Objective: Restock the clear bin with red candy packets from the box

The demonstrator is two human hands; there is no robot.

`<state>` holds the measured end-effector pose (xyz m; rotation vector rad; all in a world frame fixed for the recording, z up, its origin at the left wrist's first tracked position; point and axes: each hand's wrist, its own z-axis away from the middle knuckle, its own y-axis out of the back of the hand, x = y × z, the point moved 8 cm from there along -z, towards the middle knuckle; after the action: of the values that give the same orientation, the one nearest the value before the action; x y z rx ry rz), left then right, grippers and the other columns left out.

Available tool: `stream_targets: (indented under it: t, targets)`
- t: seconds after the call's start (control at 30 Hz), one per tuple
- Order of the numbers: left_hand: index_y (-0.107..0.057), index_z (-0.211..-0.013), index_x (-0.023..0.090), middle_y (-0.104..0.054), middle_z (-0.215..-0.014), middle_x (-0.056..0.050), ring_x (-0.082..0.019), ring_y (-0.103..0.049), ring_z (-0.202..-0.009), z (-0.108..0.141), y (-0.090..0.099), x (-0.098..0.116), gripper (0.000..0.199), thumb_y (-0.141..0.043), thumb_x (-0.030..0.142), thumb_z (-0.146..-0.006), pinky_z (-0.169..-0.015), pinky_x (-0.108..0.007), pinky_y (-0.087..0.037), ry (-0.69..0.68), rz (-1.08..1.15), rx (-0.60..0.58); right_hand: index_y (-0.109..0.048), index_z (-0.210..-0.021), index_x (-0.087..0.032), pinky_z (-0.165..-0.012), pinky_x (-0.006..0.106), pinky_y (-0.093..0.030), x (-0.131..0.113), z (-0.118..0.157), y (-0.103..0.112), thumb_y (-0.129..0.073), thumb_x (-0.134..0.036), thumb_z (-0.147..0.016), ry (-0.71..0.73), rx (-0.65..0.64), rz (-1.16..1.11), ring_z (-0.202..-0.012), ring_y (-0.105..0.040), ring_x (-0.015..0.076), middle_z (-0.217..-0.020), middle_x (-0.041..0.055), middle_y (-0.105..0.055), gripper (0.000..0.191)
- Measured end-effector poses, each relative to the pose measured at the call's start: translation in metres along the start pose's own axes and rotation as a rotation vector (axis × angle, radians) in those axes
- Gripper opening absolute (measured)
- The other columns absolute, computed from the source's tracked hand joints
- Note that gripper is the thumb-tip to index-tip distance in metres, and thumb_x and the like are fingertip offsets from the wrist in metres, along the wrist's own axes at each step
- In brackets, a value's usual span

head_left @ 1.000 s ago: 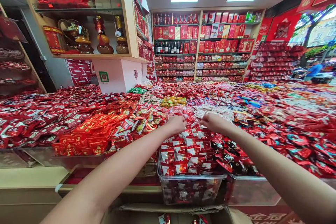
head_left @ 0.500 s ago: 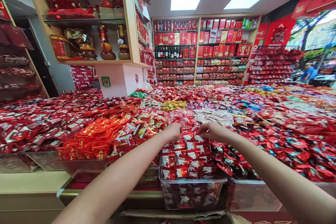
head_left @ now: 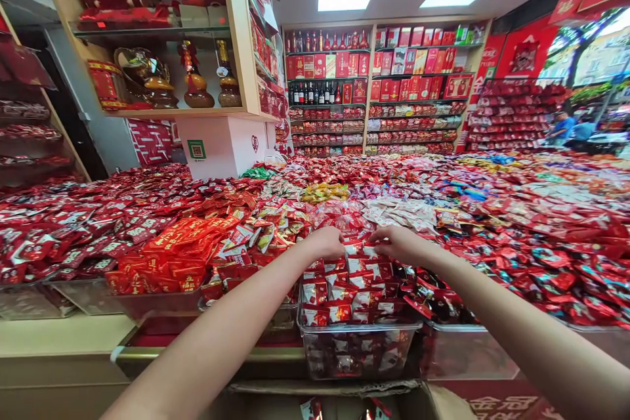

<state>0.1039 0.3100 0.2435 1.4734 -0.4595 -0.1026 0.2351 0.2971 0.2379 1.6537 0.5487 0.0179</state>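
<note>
My left hand (head_left: 325, 243) and my right hand (head_left: 396, 243) rest close together, fingers curled down on top of a heap of red-and-white snack packets (head_left: 349, 282). The packets fill a clear plastic bin (head_left: 359, 353) and pile above its rim. My fingertips touch the topmost packets, but my fingers hide whether either hand grips one. Dark red and black packets (head_left: 433, 292) lie just right of my right hand. Larger red-and-gold packets (head_left: 184, 243) lie to the left of my left forearm.
Bins of red packets stretch left, right and back across the counter. Shelves of red boxes and bottles (head_left: 374, 72) stand behind. An open cardboard box (head_left: 315, 401) sits below the counter edge (head_left: 211, 354). People (head_left: 571, 131) are visible outside at the right.
Both hands have come slightly closer together and lower onto the heap than a second ago. The whole view has shifted a little.
</note>
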Motion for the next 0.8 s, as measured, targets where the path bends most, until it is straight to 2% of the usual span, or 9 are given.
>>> stream_targets:
  t: [0.17, 0.33, 0.43, 0.53, 0.63, 0.67, 0.7, 0.73, 0.8]
  targets:
    - [-0.062, -0.087, 0.021, -0.066, -0.088, -0.003, -0.017, -0.059, -0.08, -0.004, -0.005, 0.009, 0.023, -0.05, 0.027, -0.068, -0.066, -0.026, -0.045, -0.038, -0.04, -0.004, -0.063, -0.092, -0.022, -0.072, 0.025, -0.042, 0.003, 0.001, -0.002, -0.05, -0.021, -0.068, -0.016, -0.014, 0.037, -0.083, -0.058, 0.018, -0.091, 0.0034, -0.066, 0.028]
    - [-0.061, -0.084, 0.014, -0.065, -0.085, -0.007, -0.016, -0.059, -0.078, -0.007, -0.011, 0.01, 0.02, -0.052, 0.027, -0.072, -0.069, -0.033, -0.046, -0.015, -0.074, -0.014, -0.061, -0.096, -0.018, -0.07, 0.026, -0.043, 0.004, 0.004, -0.003, -0.049, -0.024, -0.07, -0.032, -0.029, 0.045, -0.082, -0.058, 0.0195, -0.091, 0.0061, -0.065, 0.029]
    - [-0.061, -0.083, 0.013, -0.065, -0.086, -0.011, -0.02, -0.059, -0.08, -0.002, 0.0, 0.013, 0.019, -0.054, 0.023, -0.07, -0.068, -0.031, -0.045, -0.011, -0.072, 0.035, -0.057, -0.102, -0.016, -0.075, 0.028, -0.042, 0.002, 0.009, 0.004, -0.048, -0.025, -0.071, -0.039, -0.006, 0.052, -0.088, -0.056, 0.0212, -0.097, 0.0086, -0.063, 0.033]
    - [-0.057, -0.095, 0.017, -0.062, -0.099, -0.008, -0.019, -0.056, -0.09, 0.027, 0.026, 0.02, 0.025, -0.048, 0.022, -0.072, -0.074, -0.026, -0.041, -0.07, -0.031, 0.145, -0.056, -0.104, -0.014, -0.082, 0.03, -0.039, -0.009, 0.029, 0.027, -0.046, -0.025, -0.074, -0.028, 0.15, 0.079, -0.095, -0.052, 0.0224, -0.103, 0.0112, -0.059, 0.033]
    - [-0.054, -0.097, 0.023, -0.062, -0.095, 0.001, -0.011, -0.055, -0.085, 0.094, 0.039, 0.019, 0.024, -0.038, 0.027, -0.079, -0.074, -0.019, -0.04, -0.187, 0.069, 0.211, -0.058, -0.092, -0.019, -0.08, 0.03, -0.039, -0.034, 0.079, 0.039, -0.045, -0.03, -0.076, 0.001, 0.301, 0.011, -0.091, -0.053, 0.0211, -0.095, 0.0088, -0.06, 0.024]
    - [-0.057, -0.089, 0.024, -0.063, -0.084, 0.003, -0.01, -0.056, -0.077, 0.122, 0.031, 0.016, 0.022, -0.038, 0.029, -0.079, -0.07, -0.018, -0.04, -0.257, 0.177, 0.17, -0.059, -0.085, -0.022, -0.074, 0.029, -0.042, -0.043, 0.1, 0.031, -0.044, -0.034, -0.075, 0.002, 0.276, -0.051, -0.083, -0.055, 0.02, -0.087, 0.0068, -0.062, 0.021]
    - [-0.059, -0.082, 0.025, -0.062, -0.077, 0.004, -0.01, -0.056, -0.073, 0.15, 0.01, 0.009, 0.021, -0.039, 0.032, -0.079, -0.067, -0.017, -0.041, -0.296, 0.279, 0.042, -0.059, -0.077, -0.025, -0.065, 0.027, -0.044, -0.052, 0.12, 0.012, -0.042, -0.037, -0.077, 0.005, 0.161, -0.144, -0.072, -0.056, 0.018, -0.077, 0.0046, -0.063, 0.021]
    - [-0.06, -0.08, 0.027, -0.062, -0.075, 0.005, -0.01, -0.056, -0.07, 0.176, -0.021, -0.002, 0.02, -0.042, 0.034, -0.077, -0.065, -0.017, -0.041, -0.291, 0.371, -0.121, -0.059, -0.071, -0.028, -0.058, 0.026, -0.044, -0.061, 0.14, -0.015, -0.04, -0.039, -0.077, 0.009, 0.001, -0.232, -0.065, -0.056, 0.0169, -0.069, 0.0026, -0.062, 0.023]
    - [-0.062, -0.084, 0.031, -0.064, -0.082, 0.004, -0.012, -0.058, -0.074, 0.222, -0.098, -0.035, 0.023, -0.043, 0.038, -0.076, -0.064, -0.019, -0.043, -0.189, 0.456, -0.433, -0.061, -0.071, -0.036, -0.056, 0.028, -0.045, -0.08, 0.179, -0.072, -0.045, -0.043, -0.072, 0.057, -0.327, -0.348, -0.068, -0.059, 0.0191, -0.07, -0.0012, -0.064, 0.018]
